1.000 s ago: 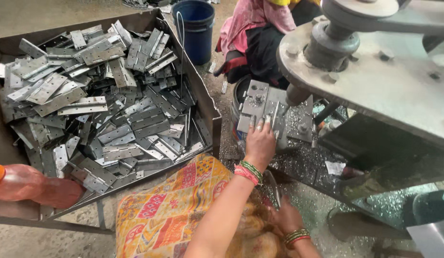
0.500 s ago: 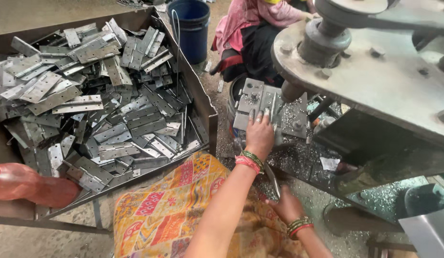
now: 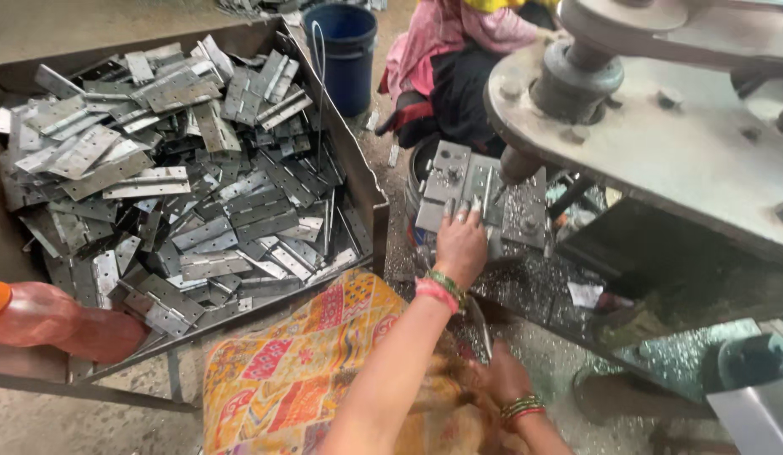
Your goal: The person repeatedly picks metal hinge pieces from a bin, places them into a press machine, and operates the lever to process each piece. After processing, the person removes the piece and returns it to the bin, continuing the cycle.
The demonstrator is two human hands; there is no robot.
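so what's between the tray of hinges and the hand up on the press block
In the head view, only the tray's dark right wall and a narrow strip of gritty floor separate the hinges from the left hand.

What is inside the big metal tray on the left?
The metal tray holds a loose heap of flat grey metal hinges, lying crisscross. The tray floor beneath the pile is mostly covered, and an orange-capped bottle hides its near corner.

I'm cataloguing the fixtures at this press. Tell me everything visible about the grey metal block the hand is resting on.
The grey metal block looks like bare steel plates joined side by side, with bolt heads and holes on top, dusted with shavings. It sits flat under the machine's round head, beside the tray of hinges. The left hand lies on its near edge, fingers spread.
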